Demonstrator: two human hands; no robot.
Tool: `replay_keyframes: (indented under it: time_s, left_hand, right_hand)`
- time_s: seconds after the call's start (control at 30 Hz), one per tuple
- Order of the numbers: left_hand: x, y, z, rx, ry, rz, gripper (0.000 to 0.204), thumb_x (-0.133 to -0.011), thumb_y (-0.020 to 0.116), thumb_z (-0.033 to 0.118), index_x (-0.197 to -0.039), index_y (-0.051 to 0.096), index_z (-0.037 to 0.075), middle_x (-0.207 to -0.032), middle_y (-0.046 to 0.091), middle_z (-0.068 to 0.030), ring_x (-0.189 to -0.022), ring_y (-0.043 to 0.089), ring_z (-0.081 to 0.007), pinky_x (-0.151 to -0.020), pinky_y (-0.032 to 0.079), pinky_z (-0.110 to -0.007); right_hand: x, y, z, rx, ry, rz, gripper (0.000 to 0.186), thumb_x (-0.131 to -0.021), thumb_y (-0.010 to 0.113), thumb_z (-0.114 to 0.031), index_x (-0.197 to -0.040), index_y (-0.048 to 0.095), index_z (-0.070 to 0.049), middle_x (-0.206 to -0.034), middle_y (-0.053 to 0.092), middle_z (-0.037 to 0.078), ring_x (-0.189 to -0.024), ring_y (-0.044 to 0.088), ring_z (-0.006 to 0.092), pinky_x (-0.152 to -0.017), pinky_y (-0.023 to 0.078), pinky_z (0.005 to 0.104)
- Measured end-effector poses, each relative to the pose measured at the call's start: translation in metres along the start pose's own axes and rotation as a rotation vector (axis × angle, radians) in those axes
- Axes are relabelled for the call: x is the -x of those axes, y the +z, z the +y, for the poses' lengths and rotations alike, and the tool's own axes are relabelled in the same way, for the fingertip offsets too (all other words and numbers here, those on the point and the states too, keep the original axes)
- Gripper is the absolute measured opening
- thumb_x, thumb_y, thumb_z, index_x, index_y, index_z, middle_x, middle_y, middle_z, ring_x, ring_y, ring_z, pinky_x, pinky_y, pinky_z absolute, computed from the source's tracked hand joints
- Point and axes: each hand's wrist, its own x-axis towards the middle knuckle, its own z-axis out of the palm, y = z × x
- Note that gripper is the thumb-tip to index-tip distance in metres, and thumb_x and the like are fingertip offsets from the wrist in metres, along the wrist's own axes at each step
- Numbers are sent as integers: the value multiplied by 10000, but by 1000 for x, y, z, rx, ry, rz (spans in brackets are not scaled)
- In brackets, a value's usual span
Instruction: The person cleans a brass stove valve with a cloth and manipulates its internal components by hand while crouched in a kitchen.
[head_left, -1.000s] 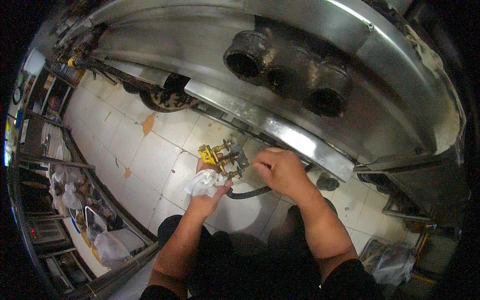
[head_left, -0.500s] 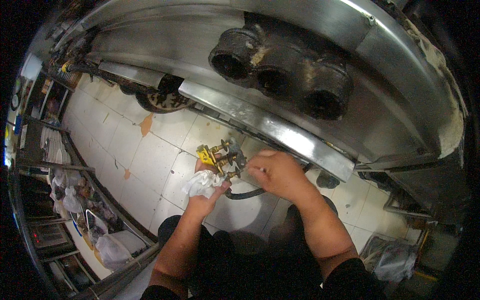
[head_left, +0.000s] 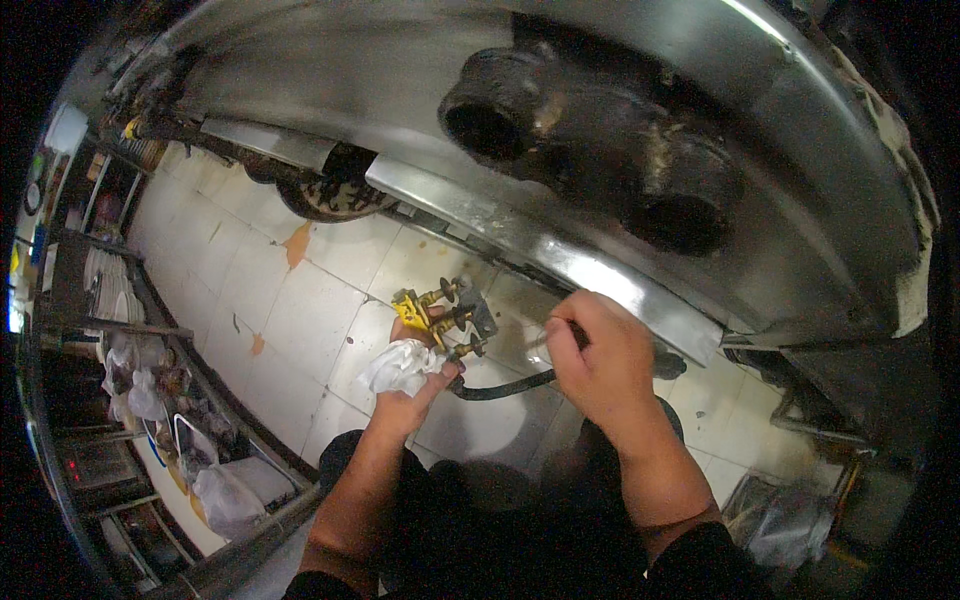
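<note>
head view: mid-frame, my left hand (head_left: 403, 406) pinches a brass fitting (head_left: 437, 317); bunched white wrap (head_left: 398, 368) could cause slipping; right hand (head_left: 605, 365) curled, hold unclear.

From my remote seat I see a yellow metal fitting (head_left: 412, 311) sitting aslant in the left grip (head_left: 416, 393), three brass-coloured stems with dark, disc-like ends jutting rightward from it in a rough row. A crumpled white wad (head_left: 392, 369), cloth or plastic I can't tell, bunches at its lower side, within the same grip. A black hose (head_left: 505, 387) bends rightward from near the lowest stem until the right grip (head_left: 605, 355) hides it.
</note>
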Motion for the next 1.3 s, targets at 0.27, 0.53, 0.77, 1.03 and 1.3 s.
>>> replay_keyframes:
  time_s: [0.27, 0.53, 0.77, 1.03, 1.3]
  left_hand:
    - [-2, 1, -4, 48, -143, -81, 520, -866, 690, 59, -1308, 423, 2, -1128, 604, -109, -923, 648, -213, -810, 538, -336]
    - [1, -11, -15, -223, -34, -201, 478, -883, 649, 86, -1310, 453, -3, -1128, 644, -158, -1047, 654, -273, -893, 528, -382]
    - [8, -8, -23, 528, -352, 61, 455, -934, 580, 231, -1331, 554, 12, -1239, 640, -121, -1084, 629, -227, -927, 514, -361]
    - [4, -3, -2, 473, -184, -291, 756, -837, 567, 206, -1541, 345, 43, -1423, 494, -67, -1318, 461, -163, -1119, 333, -309]
    - [10, 4, 1, 335, -82, -338, 669, -1024, 522, 362, -1559, 318, 15, -1531, 410, -90, -1352, 449, -189, -1158, 300, -335]
  right_hand:
    - [-1, 57, 24, -162, -17, 54, 83, -940, 648, -111, -990, 650, -45, -883, 687, 152, -800, 696, 314, -700, 537, 383]
    - [-16, 76, 27, -135, -60, 202, 84, -939, 659, -92, -1006, 651, -42, -864, 691, 124, -736, 682, 231, -672, 535, 327]
    - [-5, 54, 9, -431, 194, 73, 88, -972, 650, -113, -979, 642, -26, -806, 671, 22, -689, 603, 76, -618, 481, 245]
    - [24, 58, -30, -602, 245, -375, 96, -971, 666, -125, -952, 632, -38, -760, 639, -16, -642, 541, 32, -573, 432, 209]
    - [26, 75, -30, -441, 122, -336, 132, -932, 674, -168, -921, 652, -38, -738, 682, 83, -641, 638, 171, -585, 496, 342]
